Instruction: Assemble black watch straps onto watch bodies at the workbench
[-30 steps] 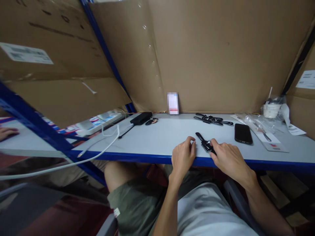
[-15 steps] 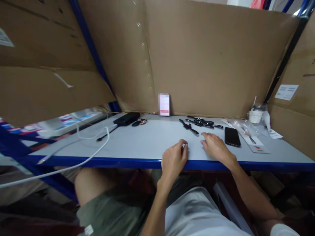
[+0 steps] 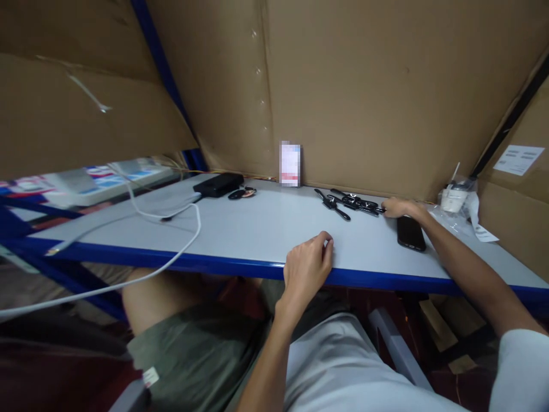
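My left hand rests at the front edge of the tabletop with its fingers curled in and nothing showing in them. My right hand is stretched to the back right, its fingers bent down at the right end of a cluster of slim black items that look like wristwatches laid flat. Its fingertips meet the end of one item, but what they hold is hidden. Left of the cluster lies another slim black item with a wider middle. A dark smartphone lies just below my right wrist.
A lit phone leans against the cardboard back wall. On the left are a black box-like device, a small dark oval object and a white cable running over the edge. A bagged cup stands at the right.
My right hand has moved right and away from me, from the table's front to the black items' right end. My left hand has stayed nearly still. The view has shifted slightly.
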Demonstrator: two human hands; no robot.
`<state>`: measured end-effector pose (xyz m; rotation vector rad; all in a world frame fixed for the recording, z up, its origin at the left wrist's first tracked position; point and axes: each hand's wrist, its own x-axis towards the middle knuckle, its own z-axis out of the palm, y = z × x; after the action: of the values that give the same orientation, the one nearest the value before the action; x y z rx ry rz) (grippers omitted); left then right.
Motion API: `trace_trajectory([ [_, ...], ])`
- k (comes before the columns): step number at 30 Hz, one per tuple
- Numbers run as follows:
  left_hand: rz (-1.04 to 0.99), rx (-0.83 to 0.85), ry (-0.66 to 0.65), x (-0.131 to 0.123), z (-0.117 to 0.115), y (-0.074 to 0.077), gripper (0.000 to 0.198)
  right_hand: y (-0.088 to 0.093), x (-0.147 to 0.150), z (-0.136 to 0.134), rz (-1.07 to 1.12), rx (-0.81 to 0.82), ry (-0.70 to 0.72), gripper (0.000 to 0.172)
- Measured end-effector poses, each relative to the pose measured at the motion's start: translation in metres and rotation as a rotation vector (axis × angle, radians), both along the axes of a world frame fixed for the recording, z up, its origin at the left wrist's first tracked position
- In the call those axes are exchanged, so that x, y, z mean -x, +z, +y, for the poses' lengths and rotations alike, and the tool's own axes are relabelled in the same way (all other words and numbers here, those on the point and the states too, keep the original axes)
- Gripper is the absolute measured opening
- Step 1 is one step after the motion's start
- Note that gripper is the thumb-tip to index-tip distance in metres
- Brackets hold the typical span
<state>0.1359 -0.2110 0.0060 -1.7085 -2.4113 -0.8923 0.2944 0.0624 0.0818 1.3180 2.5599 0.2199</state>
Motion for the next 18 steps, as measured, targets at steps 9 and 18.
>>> trace_trajectory([
  [9,0.005,-0.002,-0.013,0.000,0.000,-0.001,0.025,-0.018,-0.005,0.010,0.343,0.172,0.012,0.026],
  [18,-0.025,-0.056,-0.041,0.000,0.001,-0.002,0.023,0.013,-0.015,-0.024,0.393,-0.132,0.086,0.015],
])
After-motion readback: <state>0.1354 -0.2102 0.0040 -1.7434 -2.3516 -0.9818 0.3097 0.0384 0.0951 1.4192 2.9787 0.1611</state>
